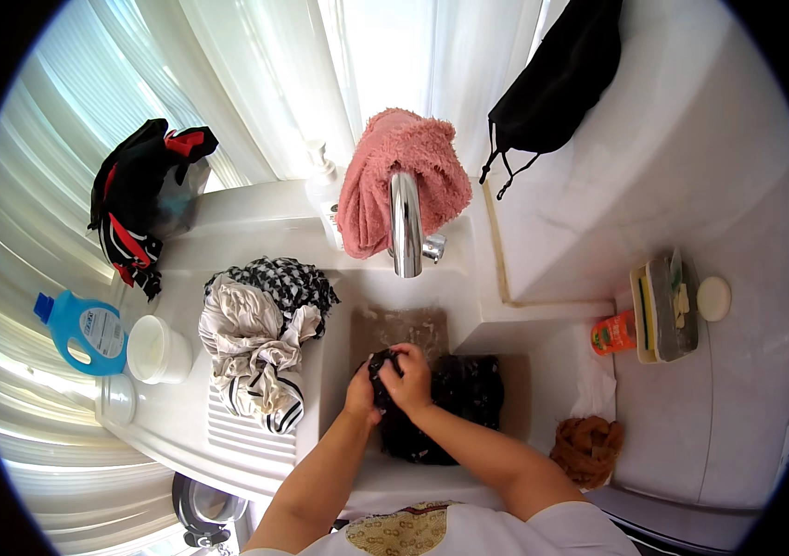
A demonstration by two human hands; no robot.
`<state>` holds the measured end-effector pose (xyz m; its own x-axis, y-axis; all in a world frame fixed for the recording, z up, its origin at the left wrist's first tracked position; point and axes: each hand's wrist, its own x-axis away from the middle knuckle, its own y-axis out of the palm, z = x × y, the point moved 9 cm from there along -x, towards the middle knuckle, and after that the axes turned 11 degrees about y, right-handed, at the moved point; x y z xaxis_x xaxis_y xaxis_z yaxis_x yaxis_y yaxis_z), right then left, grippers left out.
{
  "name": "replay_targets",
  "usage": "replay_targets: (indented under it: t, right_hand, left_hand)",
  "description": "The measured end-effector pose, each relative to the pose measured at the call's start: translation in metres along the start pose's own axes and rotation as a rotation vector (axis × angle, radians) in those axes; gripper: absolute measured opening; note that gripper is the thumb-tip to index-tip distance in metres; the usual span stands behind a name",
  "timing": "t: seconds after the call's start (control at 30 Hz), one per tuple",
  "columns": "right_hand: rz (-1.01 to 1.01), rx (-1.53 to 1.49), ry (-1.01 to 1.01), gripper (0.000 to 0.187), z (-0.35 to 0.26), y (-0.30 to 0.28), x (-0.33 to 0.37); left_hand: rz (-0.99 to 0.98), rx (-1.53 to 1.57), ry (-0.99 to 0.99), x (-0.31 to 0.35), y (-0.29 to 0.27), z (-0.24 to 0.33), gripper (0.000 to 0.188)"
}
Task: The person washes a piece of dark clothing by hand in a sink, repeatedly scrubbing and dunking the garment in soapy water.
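Both of my hands are together over the sink basin (331, 389), gripping a bunched part of a black cloth with small white marks (455, 398). My left hand (360, 394) closes round the bunch from the left side. Across its top and right side, my right hand (407, 378) is curled with bent fingers. The rest of the dark cloth lies in the basin beneath and right of my right wrist. Murky brownish water (399, 329) with some foam shows at the far side of the basin. Above it hangs a chrome faucet (405, 227), with a pink towel (381, 167) draped behind.
Left of the basin, crumpled whitish clothes (246, 324) and a black-and-white patterned cloth (297, 283) lie on the ribbed washboard (241, 435). Farther left stand a white tub (158, 350) and a blue detergent bottle (89, 334). A brown cloth (587, 451) sits at the right edge.
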<state>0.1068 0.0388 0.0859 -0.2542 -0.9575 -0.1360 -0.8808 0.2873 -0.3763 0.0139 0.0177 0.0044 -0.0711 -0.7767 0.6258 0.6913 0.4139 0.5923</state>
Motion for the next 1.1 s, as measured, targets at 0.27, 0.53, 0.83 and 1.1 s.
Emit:
replay_targets:
  t: [0.27,0.53,0.83,1.1]
  right_hand:
    - [-0.133,0.045,-0.340,0.019,-0.030,0.004,-0.031]
    - [-0.156,0.666,0.043,0.061,0.062,0.019,-0.051]
    - [-0.538,0.950,0.000,0.063,0.112,0.048,-0.016]
    - [-0.261,0.386,0.117,0.060,0.111,0.023,-0.054]
  left_hand:
    - [0.162,-0.280,-0.039,0.018,-0.005,0.022,0.025]
    - [0.031,-1.927,0.554,-0.014,0.022,0.068,0.059]
    - [-0.254,-2.231,0.319,-0.066,-0.010,-0.015,0.061]
    - [-0.022,-1.411,0.627,-0.104,-0.008,0.043,0.052]
